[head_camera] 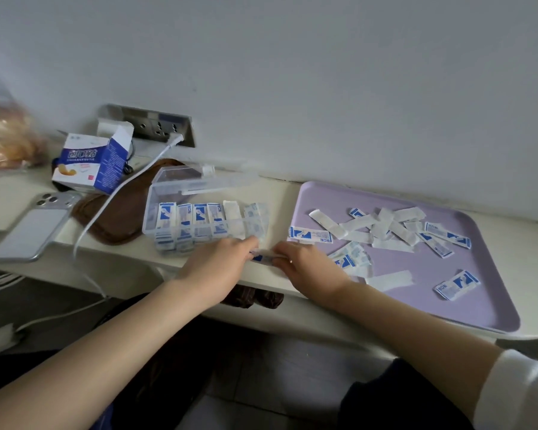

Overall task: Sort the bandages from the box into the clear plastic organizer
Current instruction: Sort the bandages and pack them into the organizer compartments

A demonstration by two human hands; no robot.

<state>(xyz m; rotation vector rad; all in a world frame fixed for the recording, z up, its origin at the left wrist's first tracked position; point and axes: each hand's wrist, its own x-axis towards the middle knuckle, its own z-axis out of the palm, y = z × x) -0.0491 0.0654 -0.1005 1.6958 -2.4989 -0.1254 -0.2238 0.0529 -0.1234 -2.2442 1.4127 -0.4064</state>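
Observation:
The clear plastic organizer (156, 200) lies on the white shelf with its lid open, and several of its compartments hold blue-and-white wrapped bandages (184, 220). Just in front of it, my left hand (221, 259) and my right hand (305, 263) pinch the two ends of a small stack of bandages (263, 255) between them. Several loose bandages (389, 228) lie scattered on the lilac tray (479, 302) to the right. The opened blue-and-white bandage box (89, 162) stands at the back left.
A phone (33, 228) lies face down at the left beside a brown pouch (118, 212). A white cable (131, 181) runs from the wall socket (159, 127) over the shelf edge. A plastic bag of bread (3, 138) sits at the far left.

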